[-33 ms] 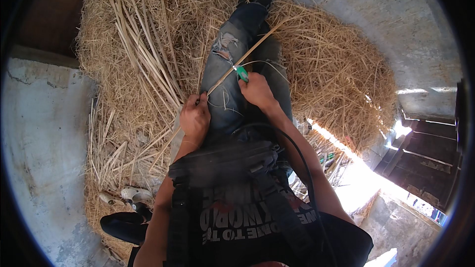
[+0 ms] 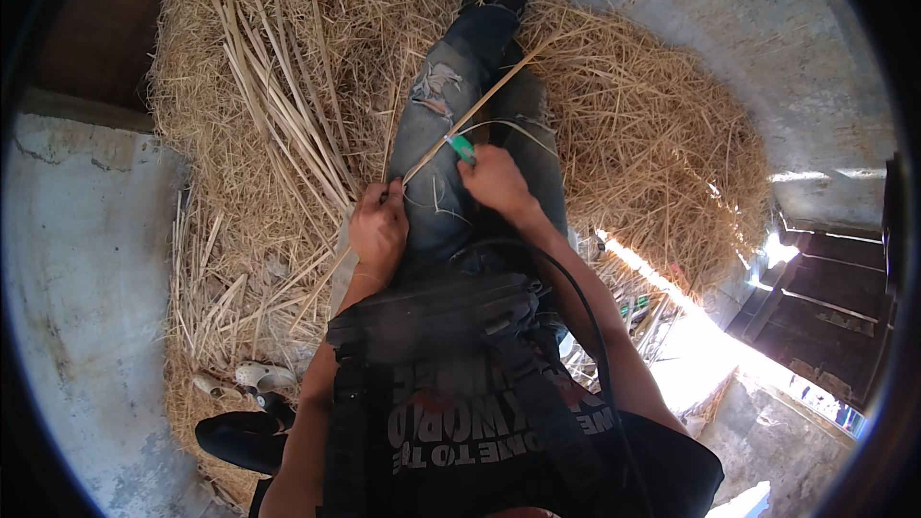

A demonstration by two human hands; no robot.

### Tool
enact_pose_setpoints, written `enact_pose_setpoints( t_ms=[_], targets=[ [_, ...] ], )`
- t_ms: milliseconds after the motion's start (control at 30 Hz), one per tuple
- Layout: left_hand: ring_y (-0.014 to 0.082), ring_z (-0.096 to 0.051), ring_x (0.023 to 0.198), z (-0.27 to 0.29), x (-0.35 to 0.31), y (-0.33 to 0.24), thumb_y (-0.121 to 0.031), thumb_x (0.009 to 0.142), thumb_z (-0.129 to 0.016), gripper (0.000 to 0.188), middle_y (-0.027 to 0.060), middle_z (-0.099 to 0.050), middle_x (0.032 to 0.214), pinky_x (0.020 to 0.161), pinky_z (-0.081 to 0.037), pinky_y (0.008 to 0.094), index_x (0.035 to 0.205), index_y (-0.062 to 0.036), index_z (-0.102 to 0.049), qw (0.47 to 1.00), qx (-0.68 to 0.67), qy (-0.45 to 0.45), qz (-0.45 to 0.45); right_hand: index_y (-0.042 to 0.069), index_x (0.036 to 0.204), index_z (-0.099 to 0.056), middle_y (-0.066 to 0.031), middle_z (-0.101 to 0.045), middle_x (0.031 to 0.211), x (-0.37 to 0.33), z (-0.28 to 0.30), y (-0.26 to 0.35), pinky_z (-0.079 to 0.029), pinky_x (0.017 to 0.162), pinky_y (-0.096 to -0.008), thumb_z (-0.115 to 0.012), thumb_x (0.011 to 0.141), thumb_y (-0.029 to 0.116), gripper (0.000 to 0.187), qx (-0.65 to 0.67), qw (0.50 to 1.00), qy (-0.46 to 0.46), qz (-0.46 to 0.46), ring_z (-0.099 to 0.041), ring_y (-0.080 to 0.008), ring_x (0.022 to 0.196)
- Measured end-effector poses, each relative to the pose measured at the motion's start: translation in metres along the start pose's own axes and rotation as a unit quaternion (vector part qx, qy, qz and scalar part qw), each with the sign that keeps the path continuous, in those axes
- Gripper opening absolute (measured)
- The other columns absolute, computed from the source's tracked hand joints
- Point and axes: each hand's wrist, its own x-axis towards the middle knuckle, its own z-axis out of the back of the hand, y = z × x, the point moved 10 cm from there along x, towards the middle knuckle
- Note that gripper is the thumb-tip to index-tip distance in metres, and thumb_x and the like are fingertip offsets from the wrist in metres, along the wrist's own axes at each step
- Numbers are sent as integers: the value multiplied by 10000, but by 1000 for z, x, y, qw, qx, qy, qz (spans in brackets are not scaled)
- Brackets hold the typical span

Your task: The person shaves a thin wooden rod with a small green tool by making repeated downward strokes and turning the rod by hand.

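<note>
My left hand (image 2: 379, 227) is closed on the near end of a long, thin tan strip (image 2: 500, 86), which looks like bamboo or cane. The strip slants across my jeans-clad legs (image 2: 432, 139), away and to the right. In my right hand (image 2: 497, 180) is a small green-handled knife (image 2: 462, 148). Its short metal blade meets the strip about midway between my left hand and my knee. A pale, thin shaving (image 2: 513, 122) arcs to the right from near the blade. Another fine curl (image 2: 437, 200) lies on my thigh.
Straw (image 2: 633, 125) is heaped on both sides of my legs. Long split strips (image 2: 288, 105) lie on the left heap. Concrete walls (image 2: 86, 259) curve around both sides. Pale shoes (image 2: 261, 376) rest at lower left. A black cable (image 2: 590, 302) runs beside my right forearm.
My right hand and the knife have slid slightly along the strip, toward me and my left hand. My left hand stays in place.
</note>
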Motion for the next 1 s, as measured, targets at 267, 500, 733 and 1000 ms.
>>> enact_pose_setpoints(
  t_ms=[267,500,733,1000],
  targets=[
    [341,-693,673,-2,-1,8,-97,975,-695,122,111,-706,916,588,-534,436,924,-34,-786,999,-42,14,30,-39,865,-700,-280,-700,810,-1,-6,9,-569,796,-538,-650,925,254,303,65,994,72,49,-705,-470,881],
    [331,-697,660,5,-2,8,-66,960,-708,97,123,-715,930,593,-539,429,929,-22,-788,997,-66,2,29,-46,847,-681,-253,-718,827,2,5,10,-571,782,-525,-689,926,273,329,35,987,113,112,-731,-412,889],
    [331,-702,682,1,-2,6,-56,927,-723,97,126,-716,957,603,-549,424,993,-37,-792,999,-49,9,6,45,975,-714,-234,-733,927,-6,18,11,-574,843,-561,-696,921,315,276,-78,997,-7,24,-712,-455,909],
    [333,-698,677,2,1,2,-60,932,-719,84,114,-711,917,604,-552,436,972,-46,-791,999,-28,22,0,14,907,-715,-250,-714,864,-3,-3,11,-569,806,-529,-650,926,293,287,0,998,54,36,-701,-457,885]
  ],
)
